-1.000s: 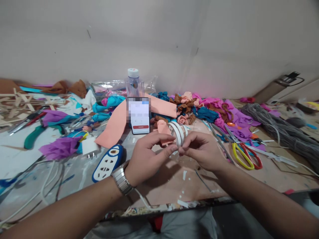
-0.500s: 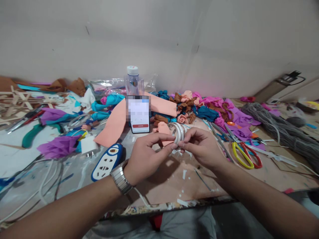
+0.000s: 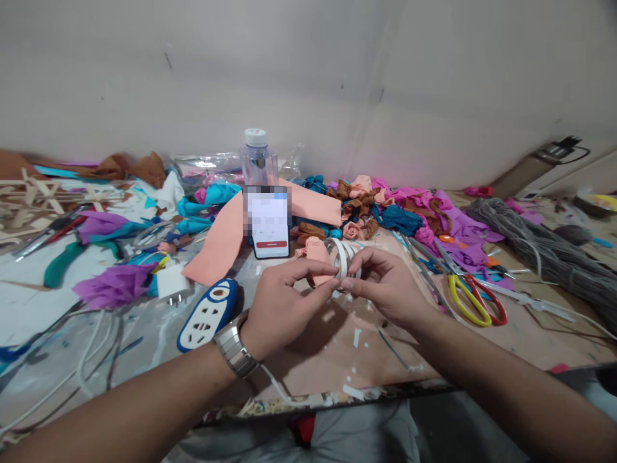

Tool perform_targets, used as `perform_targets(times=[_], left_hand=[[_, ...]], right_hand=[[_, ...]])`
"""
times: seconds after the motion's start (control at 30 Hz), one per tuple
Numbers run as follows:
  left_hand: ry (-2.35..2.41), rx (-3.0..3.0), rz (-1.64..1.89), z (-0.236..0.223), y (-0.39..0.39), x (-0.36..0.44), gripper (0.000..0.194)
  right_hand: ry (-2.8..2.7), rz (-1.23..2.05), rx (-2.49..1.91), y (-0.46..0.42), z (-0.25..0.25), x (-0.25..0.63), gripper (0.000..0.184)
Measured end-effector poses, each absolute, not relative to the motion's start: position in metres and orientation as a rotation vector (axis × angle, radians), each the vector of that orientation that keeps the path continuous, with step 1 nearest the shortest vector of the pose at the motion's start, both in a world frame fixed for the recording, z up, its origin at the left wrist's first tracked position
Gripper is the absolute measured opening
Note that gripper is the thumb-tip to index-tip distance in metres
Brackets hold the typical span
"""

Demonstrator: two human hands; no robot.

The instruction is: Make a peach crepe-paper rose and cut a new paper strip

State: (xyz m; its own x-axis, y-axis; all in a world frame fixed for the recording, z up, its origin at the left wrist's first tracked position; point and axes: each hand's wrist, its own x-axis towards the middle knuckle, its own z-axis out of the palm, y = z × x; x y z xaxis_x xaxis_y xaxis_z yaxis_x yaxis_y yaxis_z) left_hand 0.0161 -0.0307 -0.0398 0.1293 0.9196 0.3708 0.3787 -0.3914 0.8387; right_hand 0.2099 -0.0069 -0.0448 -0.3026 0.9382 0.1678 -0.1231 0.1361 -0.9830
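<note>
Over the front middle of the table, both my hands meet at a roll of white tape point(image 3: 342, 258). My left hand point(image 3: 282, 308), with a metal watch at its wrist, pinches the roll's near left edge between thumb and fingers. From the right, my right hand point(image 3: 395, 283) grips its edge with thumb and forefinger, the other fingers curled. Just behind the left fingertips shows a peach crepe paper piece point(image 3: 315, 251) with a gathered end; whether the left hand holds it too is unclear. Fingertips partly cover the roll's lower side.
A phone point(image 3: 270, 222) stands against a clear bottle point(image 3: 258, 161). To the left lie a power strip point(image 3: 207, 315), a white charger point(image 3: 172, 281) and pliers point(image 3: 62, 263). Scissors point(image 3: 470, 301), crumpled coloured paper point(image 3: 400, 215) and grey yarn point(image 3: 525, 244) lie right.
The tape roll has turned a little, and its rings look more spread apart. My right fingers have shifted slightly on it; my left hand is nearly still.
</note>
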Motion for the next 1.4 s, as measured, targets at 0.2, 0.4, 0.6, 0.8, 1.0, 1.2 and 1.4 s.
perform_targets(times=[0.2,0.4,0.6,0.8,1.0,1.2,1.4], left_hand=[[1.211,1.78,1.269,-0.0434,-0.03,0.0156,0.016],[1.183,1.678,1.286,-0.0473,-0.0253,0.0166,0.015],[1.147,1.615,1.179,-0.048,-0.0239,0.0187,0.017],[1.097,1.598,1.139,-0.045,-0.024,0.0178,0.02],[1.083,1.552,1.105,-0.045,-0.0234,0.0175,0.026],[1.087,1.59,1.061,-0.0438,-0.0238,0.0159,0.026],[1.061,1.616,1.017,-0.0449,-0.0251,0.0176,0.026]], right_hand=[[-1.375,1.322,-0.877,-0.0062,-0.046,0.2102,0.027],[-1.37,1.304,-0.899,-0.0047,-0.0447,0.2119,0.028],[-1.47,1.228,-0.896,-0.0063,-0.0452,0.2097,0.02],[-1.493,1.242,-0.907,-0.0068,-0.048,0.2093,0.016],[-1.623,1.122,-0.906,-0.0083,-0.0473,0.2101,0.011],[-1.516,1.148,-0.894,-0.0059,-0.0472,0.2115,0.017],[-1.319,1.312,-0.845,-0.0015,-0.0481,0.2104,0.023]])
